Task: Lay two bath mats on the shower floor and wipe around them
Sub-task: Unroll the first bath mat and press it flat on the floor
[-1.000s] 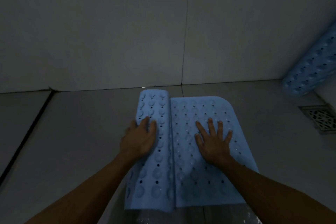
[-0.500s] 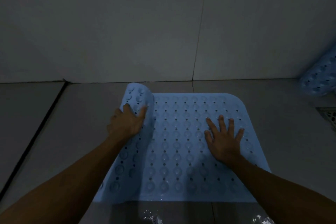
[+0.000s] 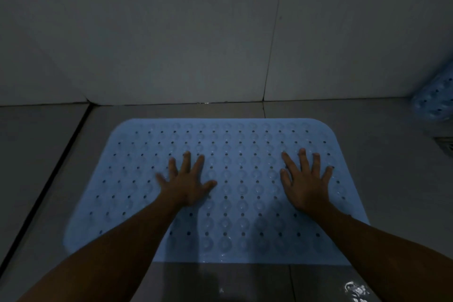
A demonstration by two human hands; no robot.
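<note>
A light blue bath mat [image 3: 240,144] with rows of holes and suction bumps lies fully unrolled and flat on the grey tiled shower floor, close to the back wall. My left hand [image 3: 185,182] rests palm down on its left half, fingers spread. My right hand [image 3: 305,184] presses flat on its right half, fingers also apart. Neither hand grips anything. A second blue mat [image 3: 435,103], still rolled, leans in the right corner at the frame's edge, mostly cut off.
A metal floor drain [image 3: 446,143] sits at the right edge below the rolled mat. A dark grout line [image 3: 44,186] runs diagonally along the floor on the left. Wet reflections [image 3: 355,289] glint on the tile near me.
My left hand pushed the rolled part of the mat leftward until it lay flat, then spread open on it. The right hand stayed pressed on the right half.
</note>
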